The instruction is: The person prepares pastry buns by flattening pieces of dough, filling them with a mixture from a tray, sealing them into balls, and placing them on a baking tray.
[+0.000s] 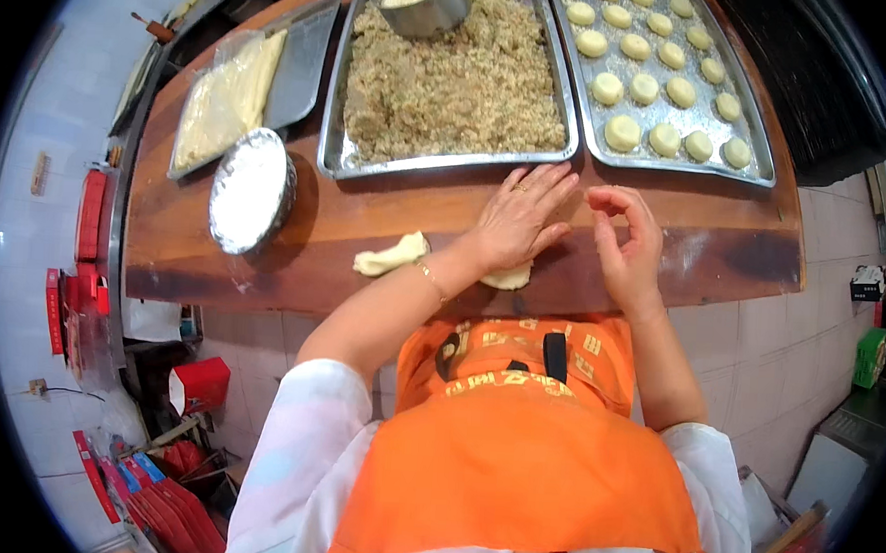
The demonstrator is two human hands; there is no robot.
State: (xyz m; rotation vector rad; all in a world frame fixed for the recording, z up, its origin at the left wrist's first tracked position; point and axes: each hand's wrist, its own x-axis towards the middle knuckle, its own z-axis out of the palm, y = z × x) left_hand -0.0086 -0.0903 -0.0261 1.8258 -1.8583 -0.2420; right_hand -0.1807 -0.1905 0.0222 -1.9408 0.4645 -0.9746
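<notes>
My left hand, fingers stretched out flat, rests over a piece of pale dough, which it partly hides. Just right of it, above the wooden tabletop, is my right hand. Its fingers are loosely curved, the thumb near the forefinger, with nothing visible between them. A second, irregular dough piece lies left of my left wrist. Beyond both hands is a metal tray of crumbly brown mixture. Further left stands an oval foil-lined bowl of white powder.
A tray of round pale dough pieces stands at back right, another tray with plastic-covered dough at back left. A metal bowl of pale grains sits in the middle tray. Red boxes and a green box are beside the table.
</notes>
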